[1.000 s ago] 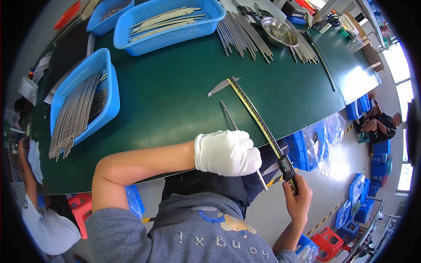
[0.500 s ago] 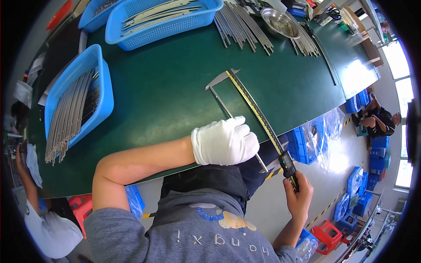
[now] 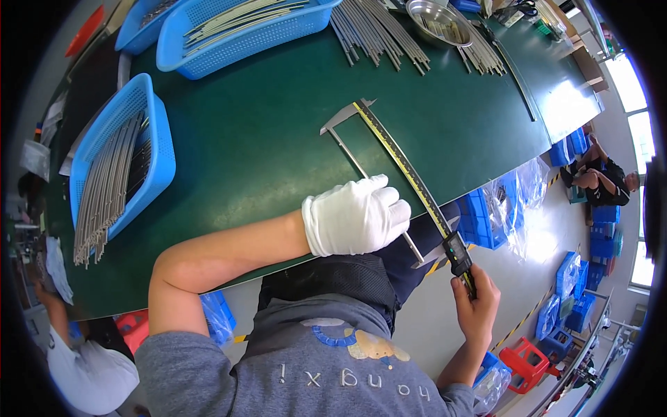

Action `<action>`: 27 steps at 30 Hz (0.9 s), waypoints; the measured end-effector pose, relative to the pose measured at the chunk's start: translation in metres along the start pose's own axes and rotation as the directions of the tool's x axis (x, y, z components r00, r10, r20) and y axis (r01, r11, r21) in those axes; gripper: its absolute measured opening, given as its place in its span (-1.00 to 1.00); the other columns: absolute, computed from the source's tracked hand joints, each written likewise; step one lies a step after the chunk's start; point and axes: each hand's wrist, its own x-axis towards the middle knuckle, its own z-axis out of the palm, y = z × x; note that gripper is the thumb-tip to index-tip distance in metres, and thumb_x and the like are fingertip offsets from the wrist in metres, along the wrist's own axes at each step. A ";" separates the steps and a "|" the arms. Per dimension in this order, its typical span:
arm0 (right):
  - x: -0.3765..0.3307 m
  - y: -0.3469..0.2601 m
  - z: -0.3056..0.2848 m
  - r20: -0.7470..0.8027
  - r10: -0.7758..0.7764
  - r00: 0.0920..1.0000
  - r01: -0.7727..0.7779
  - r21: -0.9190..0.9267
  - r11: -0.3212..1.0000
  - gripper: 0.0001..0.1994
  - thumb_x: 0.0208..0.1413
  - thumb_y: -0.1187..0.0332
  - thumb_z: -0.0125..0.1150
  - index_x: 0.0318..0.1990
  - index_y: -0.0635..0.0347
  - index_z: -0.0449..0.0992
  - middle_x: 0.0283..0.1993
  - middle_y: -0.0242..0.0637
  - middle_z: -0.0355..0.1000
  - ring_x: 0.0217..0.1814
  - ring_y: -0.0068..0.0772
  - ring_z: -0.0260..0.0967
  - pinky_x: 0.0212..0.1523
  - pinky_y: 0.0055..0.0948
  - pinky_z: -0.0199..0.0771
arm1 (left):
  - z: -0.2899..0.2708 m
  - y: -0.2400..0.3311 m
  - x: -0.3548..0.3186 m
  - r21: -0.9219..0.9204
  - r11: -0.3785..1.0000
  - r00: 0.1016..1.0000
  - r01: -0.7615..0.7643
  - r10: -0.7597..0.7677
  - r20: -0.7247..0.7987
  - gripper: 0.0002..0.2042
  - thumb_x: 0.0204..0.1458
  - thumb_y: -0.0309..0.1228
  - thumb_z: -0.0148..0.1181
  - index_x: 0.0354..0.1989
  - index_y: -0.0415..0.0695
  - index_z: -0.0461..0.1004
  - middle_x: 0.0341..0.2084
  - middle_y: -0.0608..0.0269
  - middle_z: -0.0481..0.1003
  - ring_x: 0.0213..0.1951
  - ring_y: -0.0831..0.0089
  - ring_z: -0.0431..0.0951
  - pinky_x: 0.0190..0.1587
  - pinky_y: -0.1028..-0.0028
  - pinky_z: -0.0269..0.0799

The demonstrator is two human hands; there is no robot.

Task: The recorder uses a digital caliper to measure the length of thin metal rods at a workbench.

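Note:
My left hand (image 3: 358,217), in a white glove, is closed around a thin metal rod (image 3: 349,152) in front of me at the table's near edge. The rod's far end meets the fixed jaw of a long digital caliper (image 3: 401,161). Its near end sticks out below the glove, beside the sliding jaw. My bare right hand (image 3: 476,300) grips the caliper by its lower end, just below the dark display unit, with the thumb on one side. The scale slants up and away to the left, beside the rod. The glove hides the rod's middle.
A blue basket of metal rods (image 3: 165,149) stands at left, another blue basket (image 3: 243,43) farther back. Loose rods (image 3: 379,35) and a metal bowl (image 3: 438,24) lie on the green table (image 3: 229,146). Blue crates (image 3: 486,219) stand right of the table edge. Two other people are nearby.
The whole view has shifted slightly. The caliper's sliding jaw now appears a little closer to the rod's near end. Both hands keep their holds.

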 end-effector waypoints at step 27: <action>-0.003 -0.010 0.000 -0.044 -0.037 0.998 0.034 -0.056 0.998 -0.71 -0.08 0.29 0.36 -0.25 0.24 0.46 -0.52 -0.25 0.40 -0.65 -0.38 0.34 -0.59 -0.47 0.30 | -0.025 -0.005 0.004 -0.091 0.995 0.984 0.045 -0.028 0.177 -0.72 -0.31 -0.54 0.24 -0.31 -0.16 0.53 -0.46 0.19 0.41 -0.38 0.22 0.51 -0.16 0.22 0.53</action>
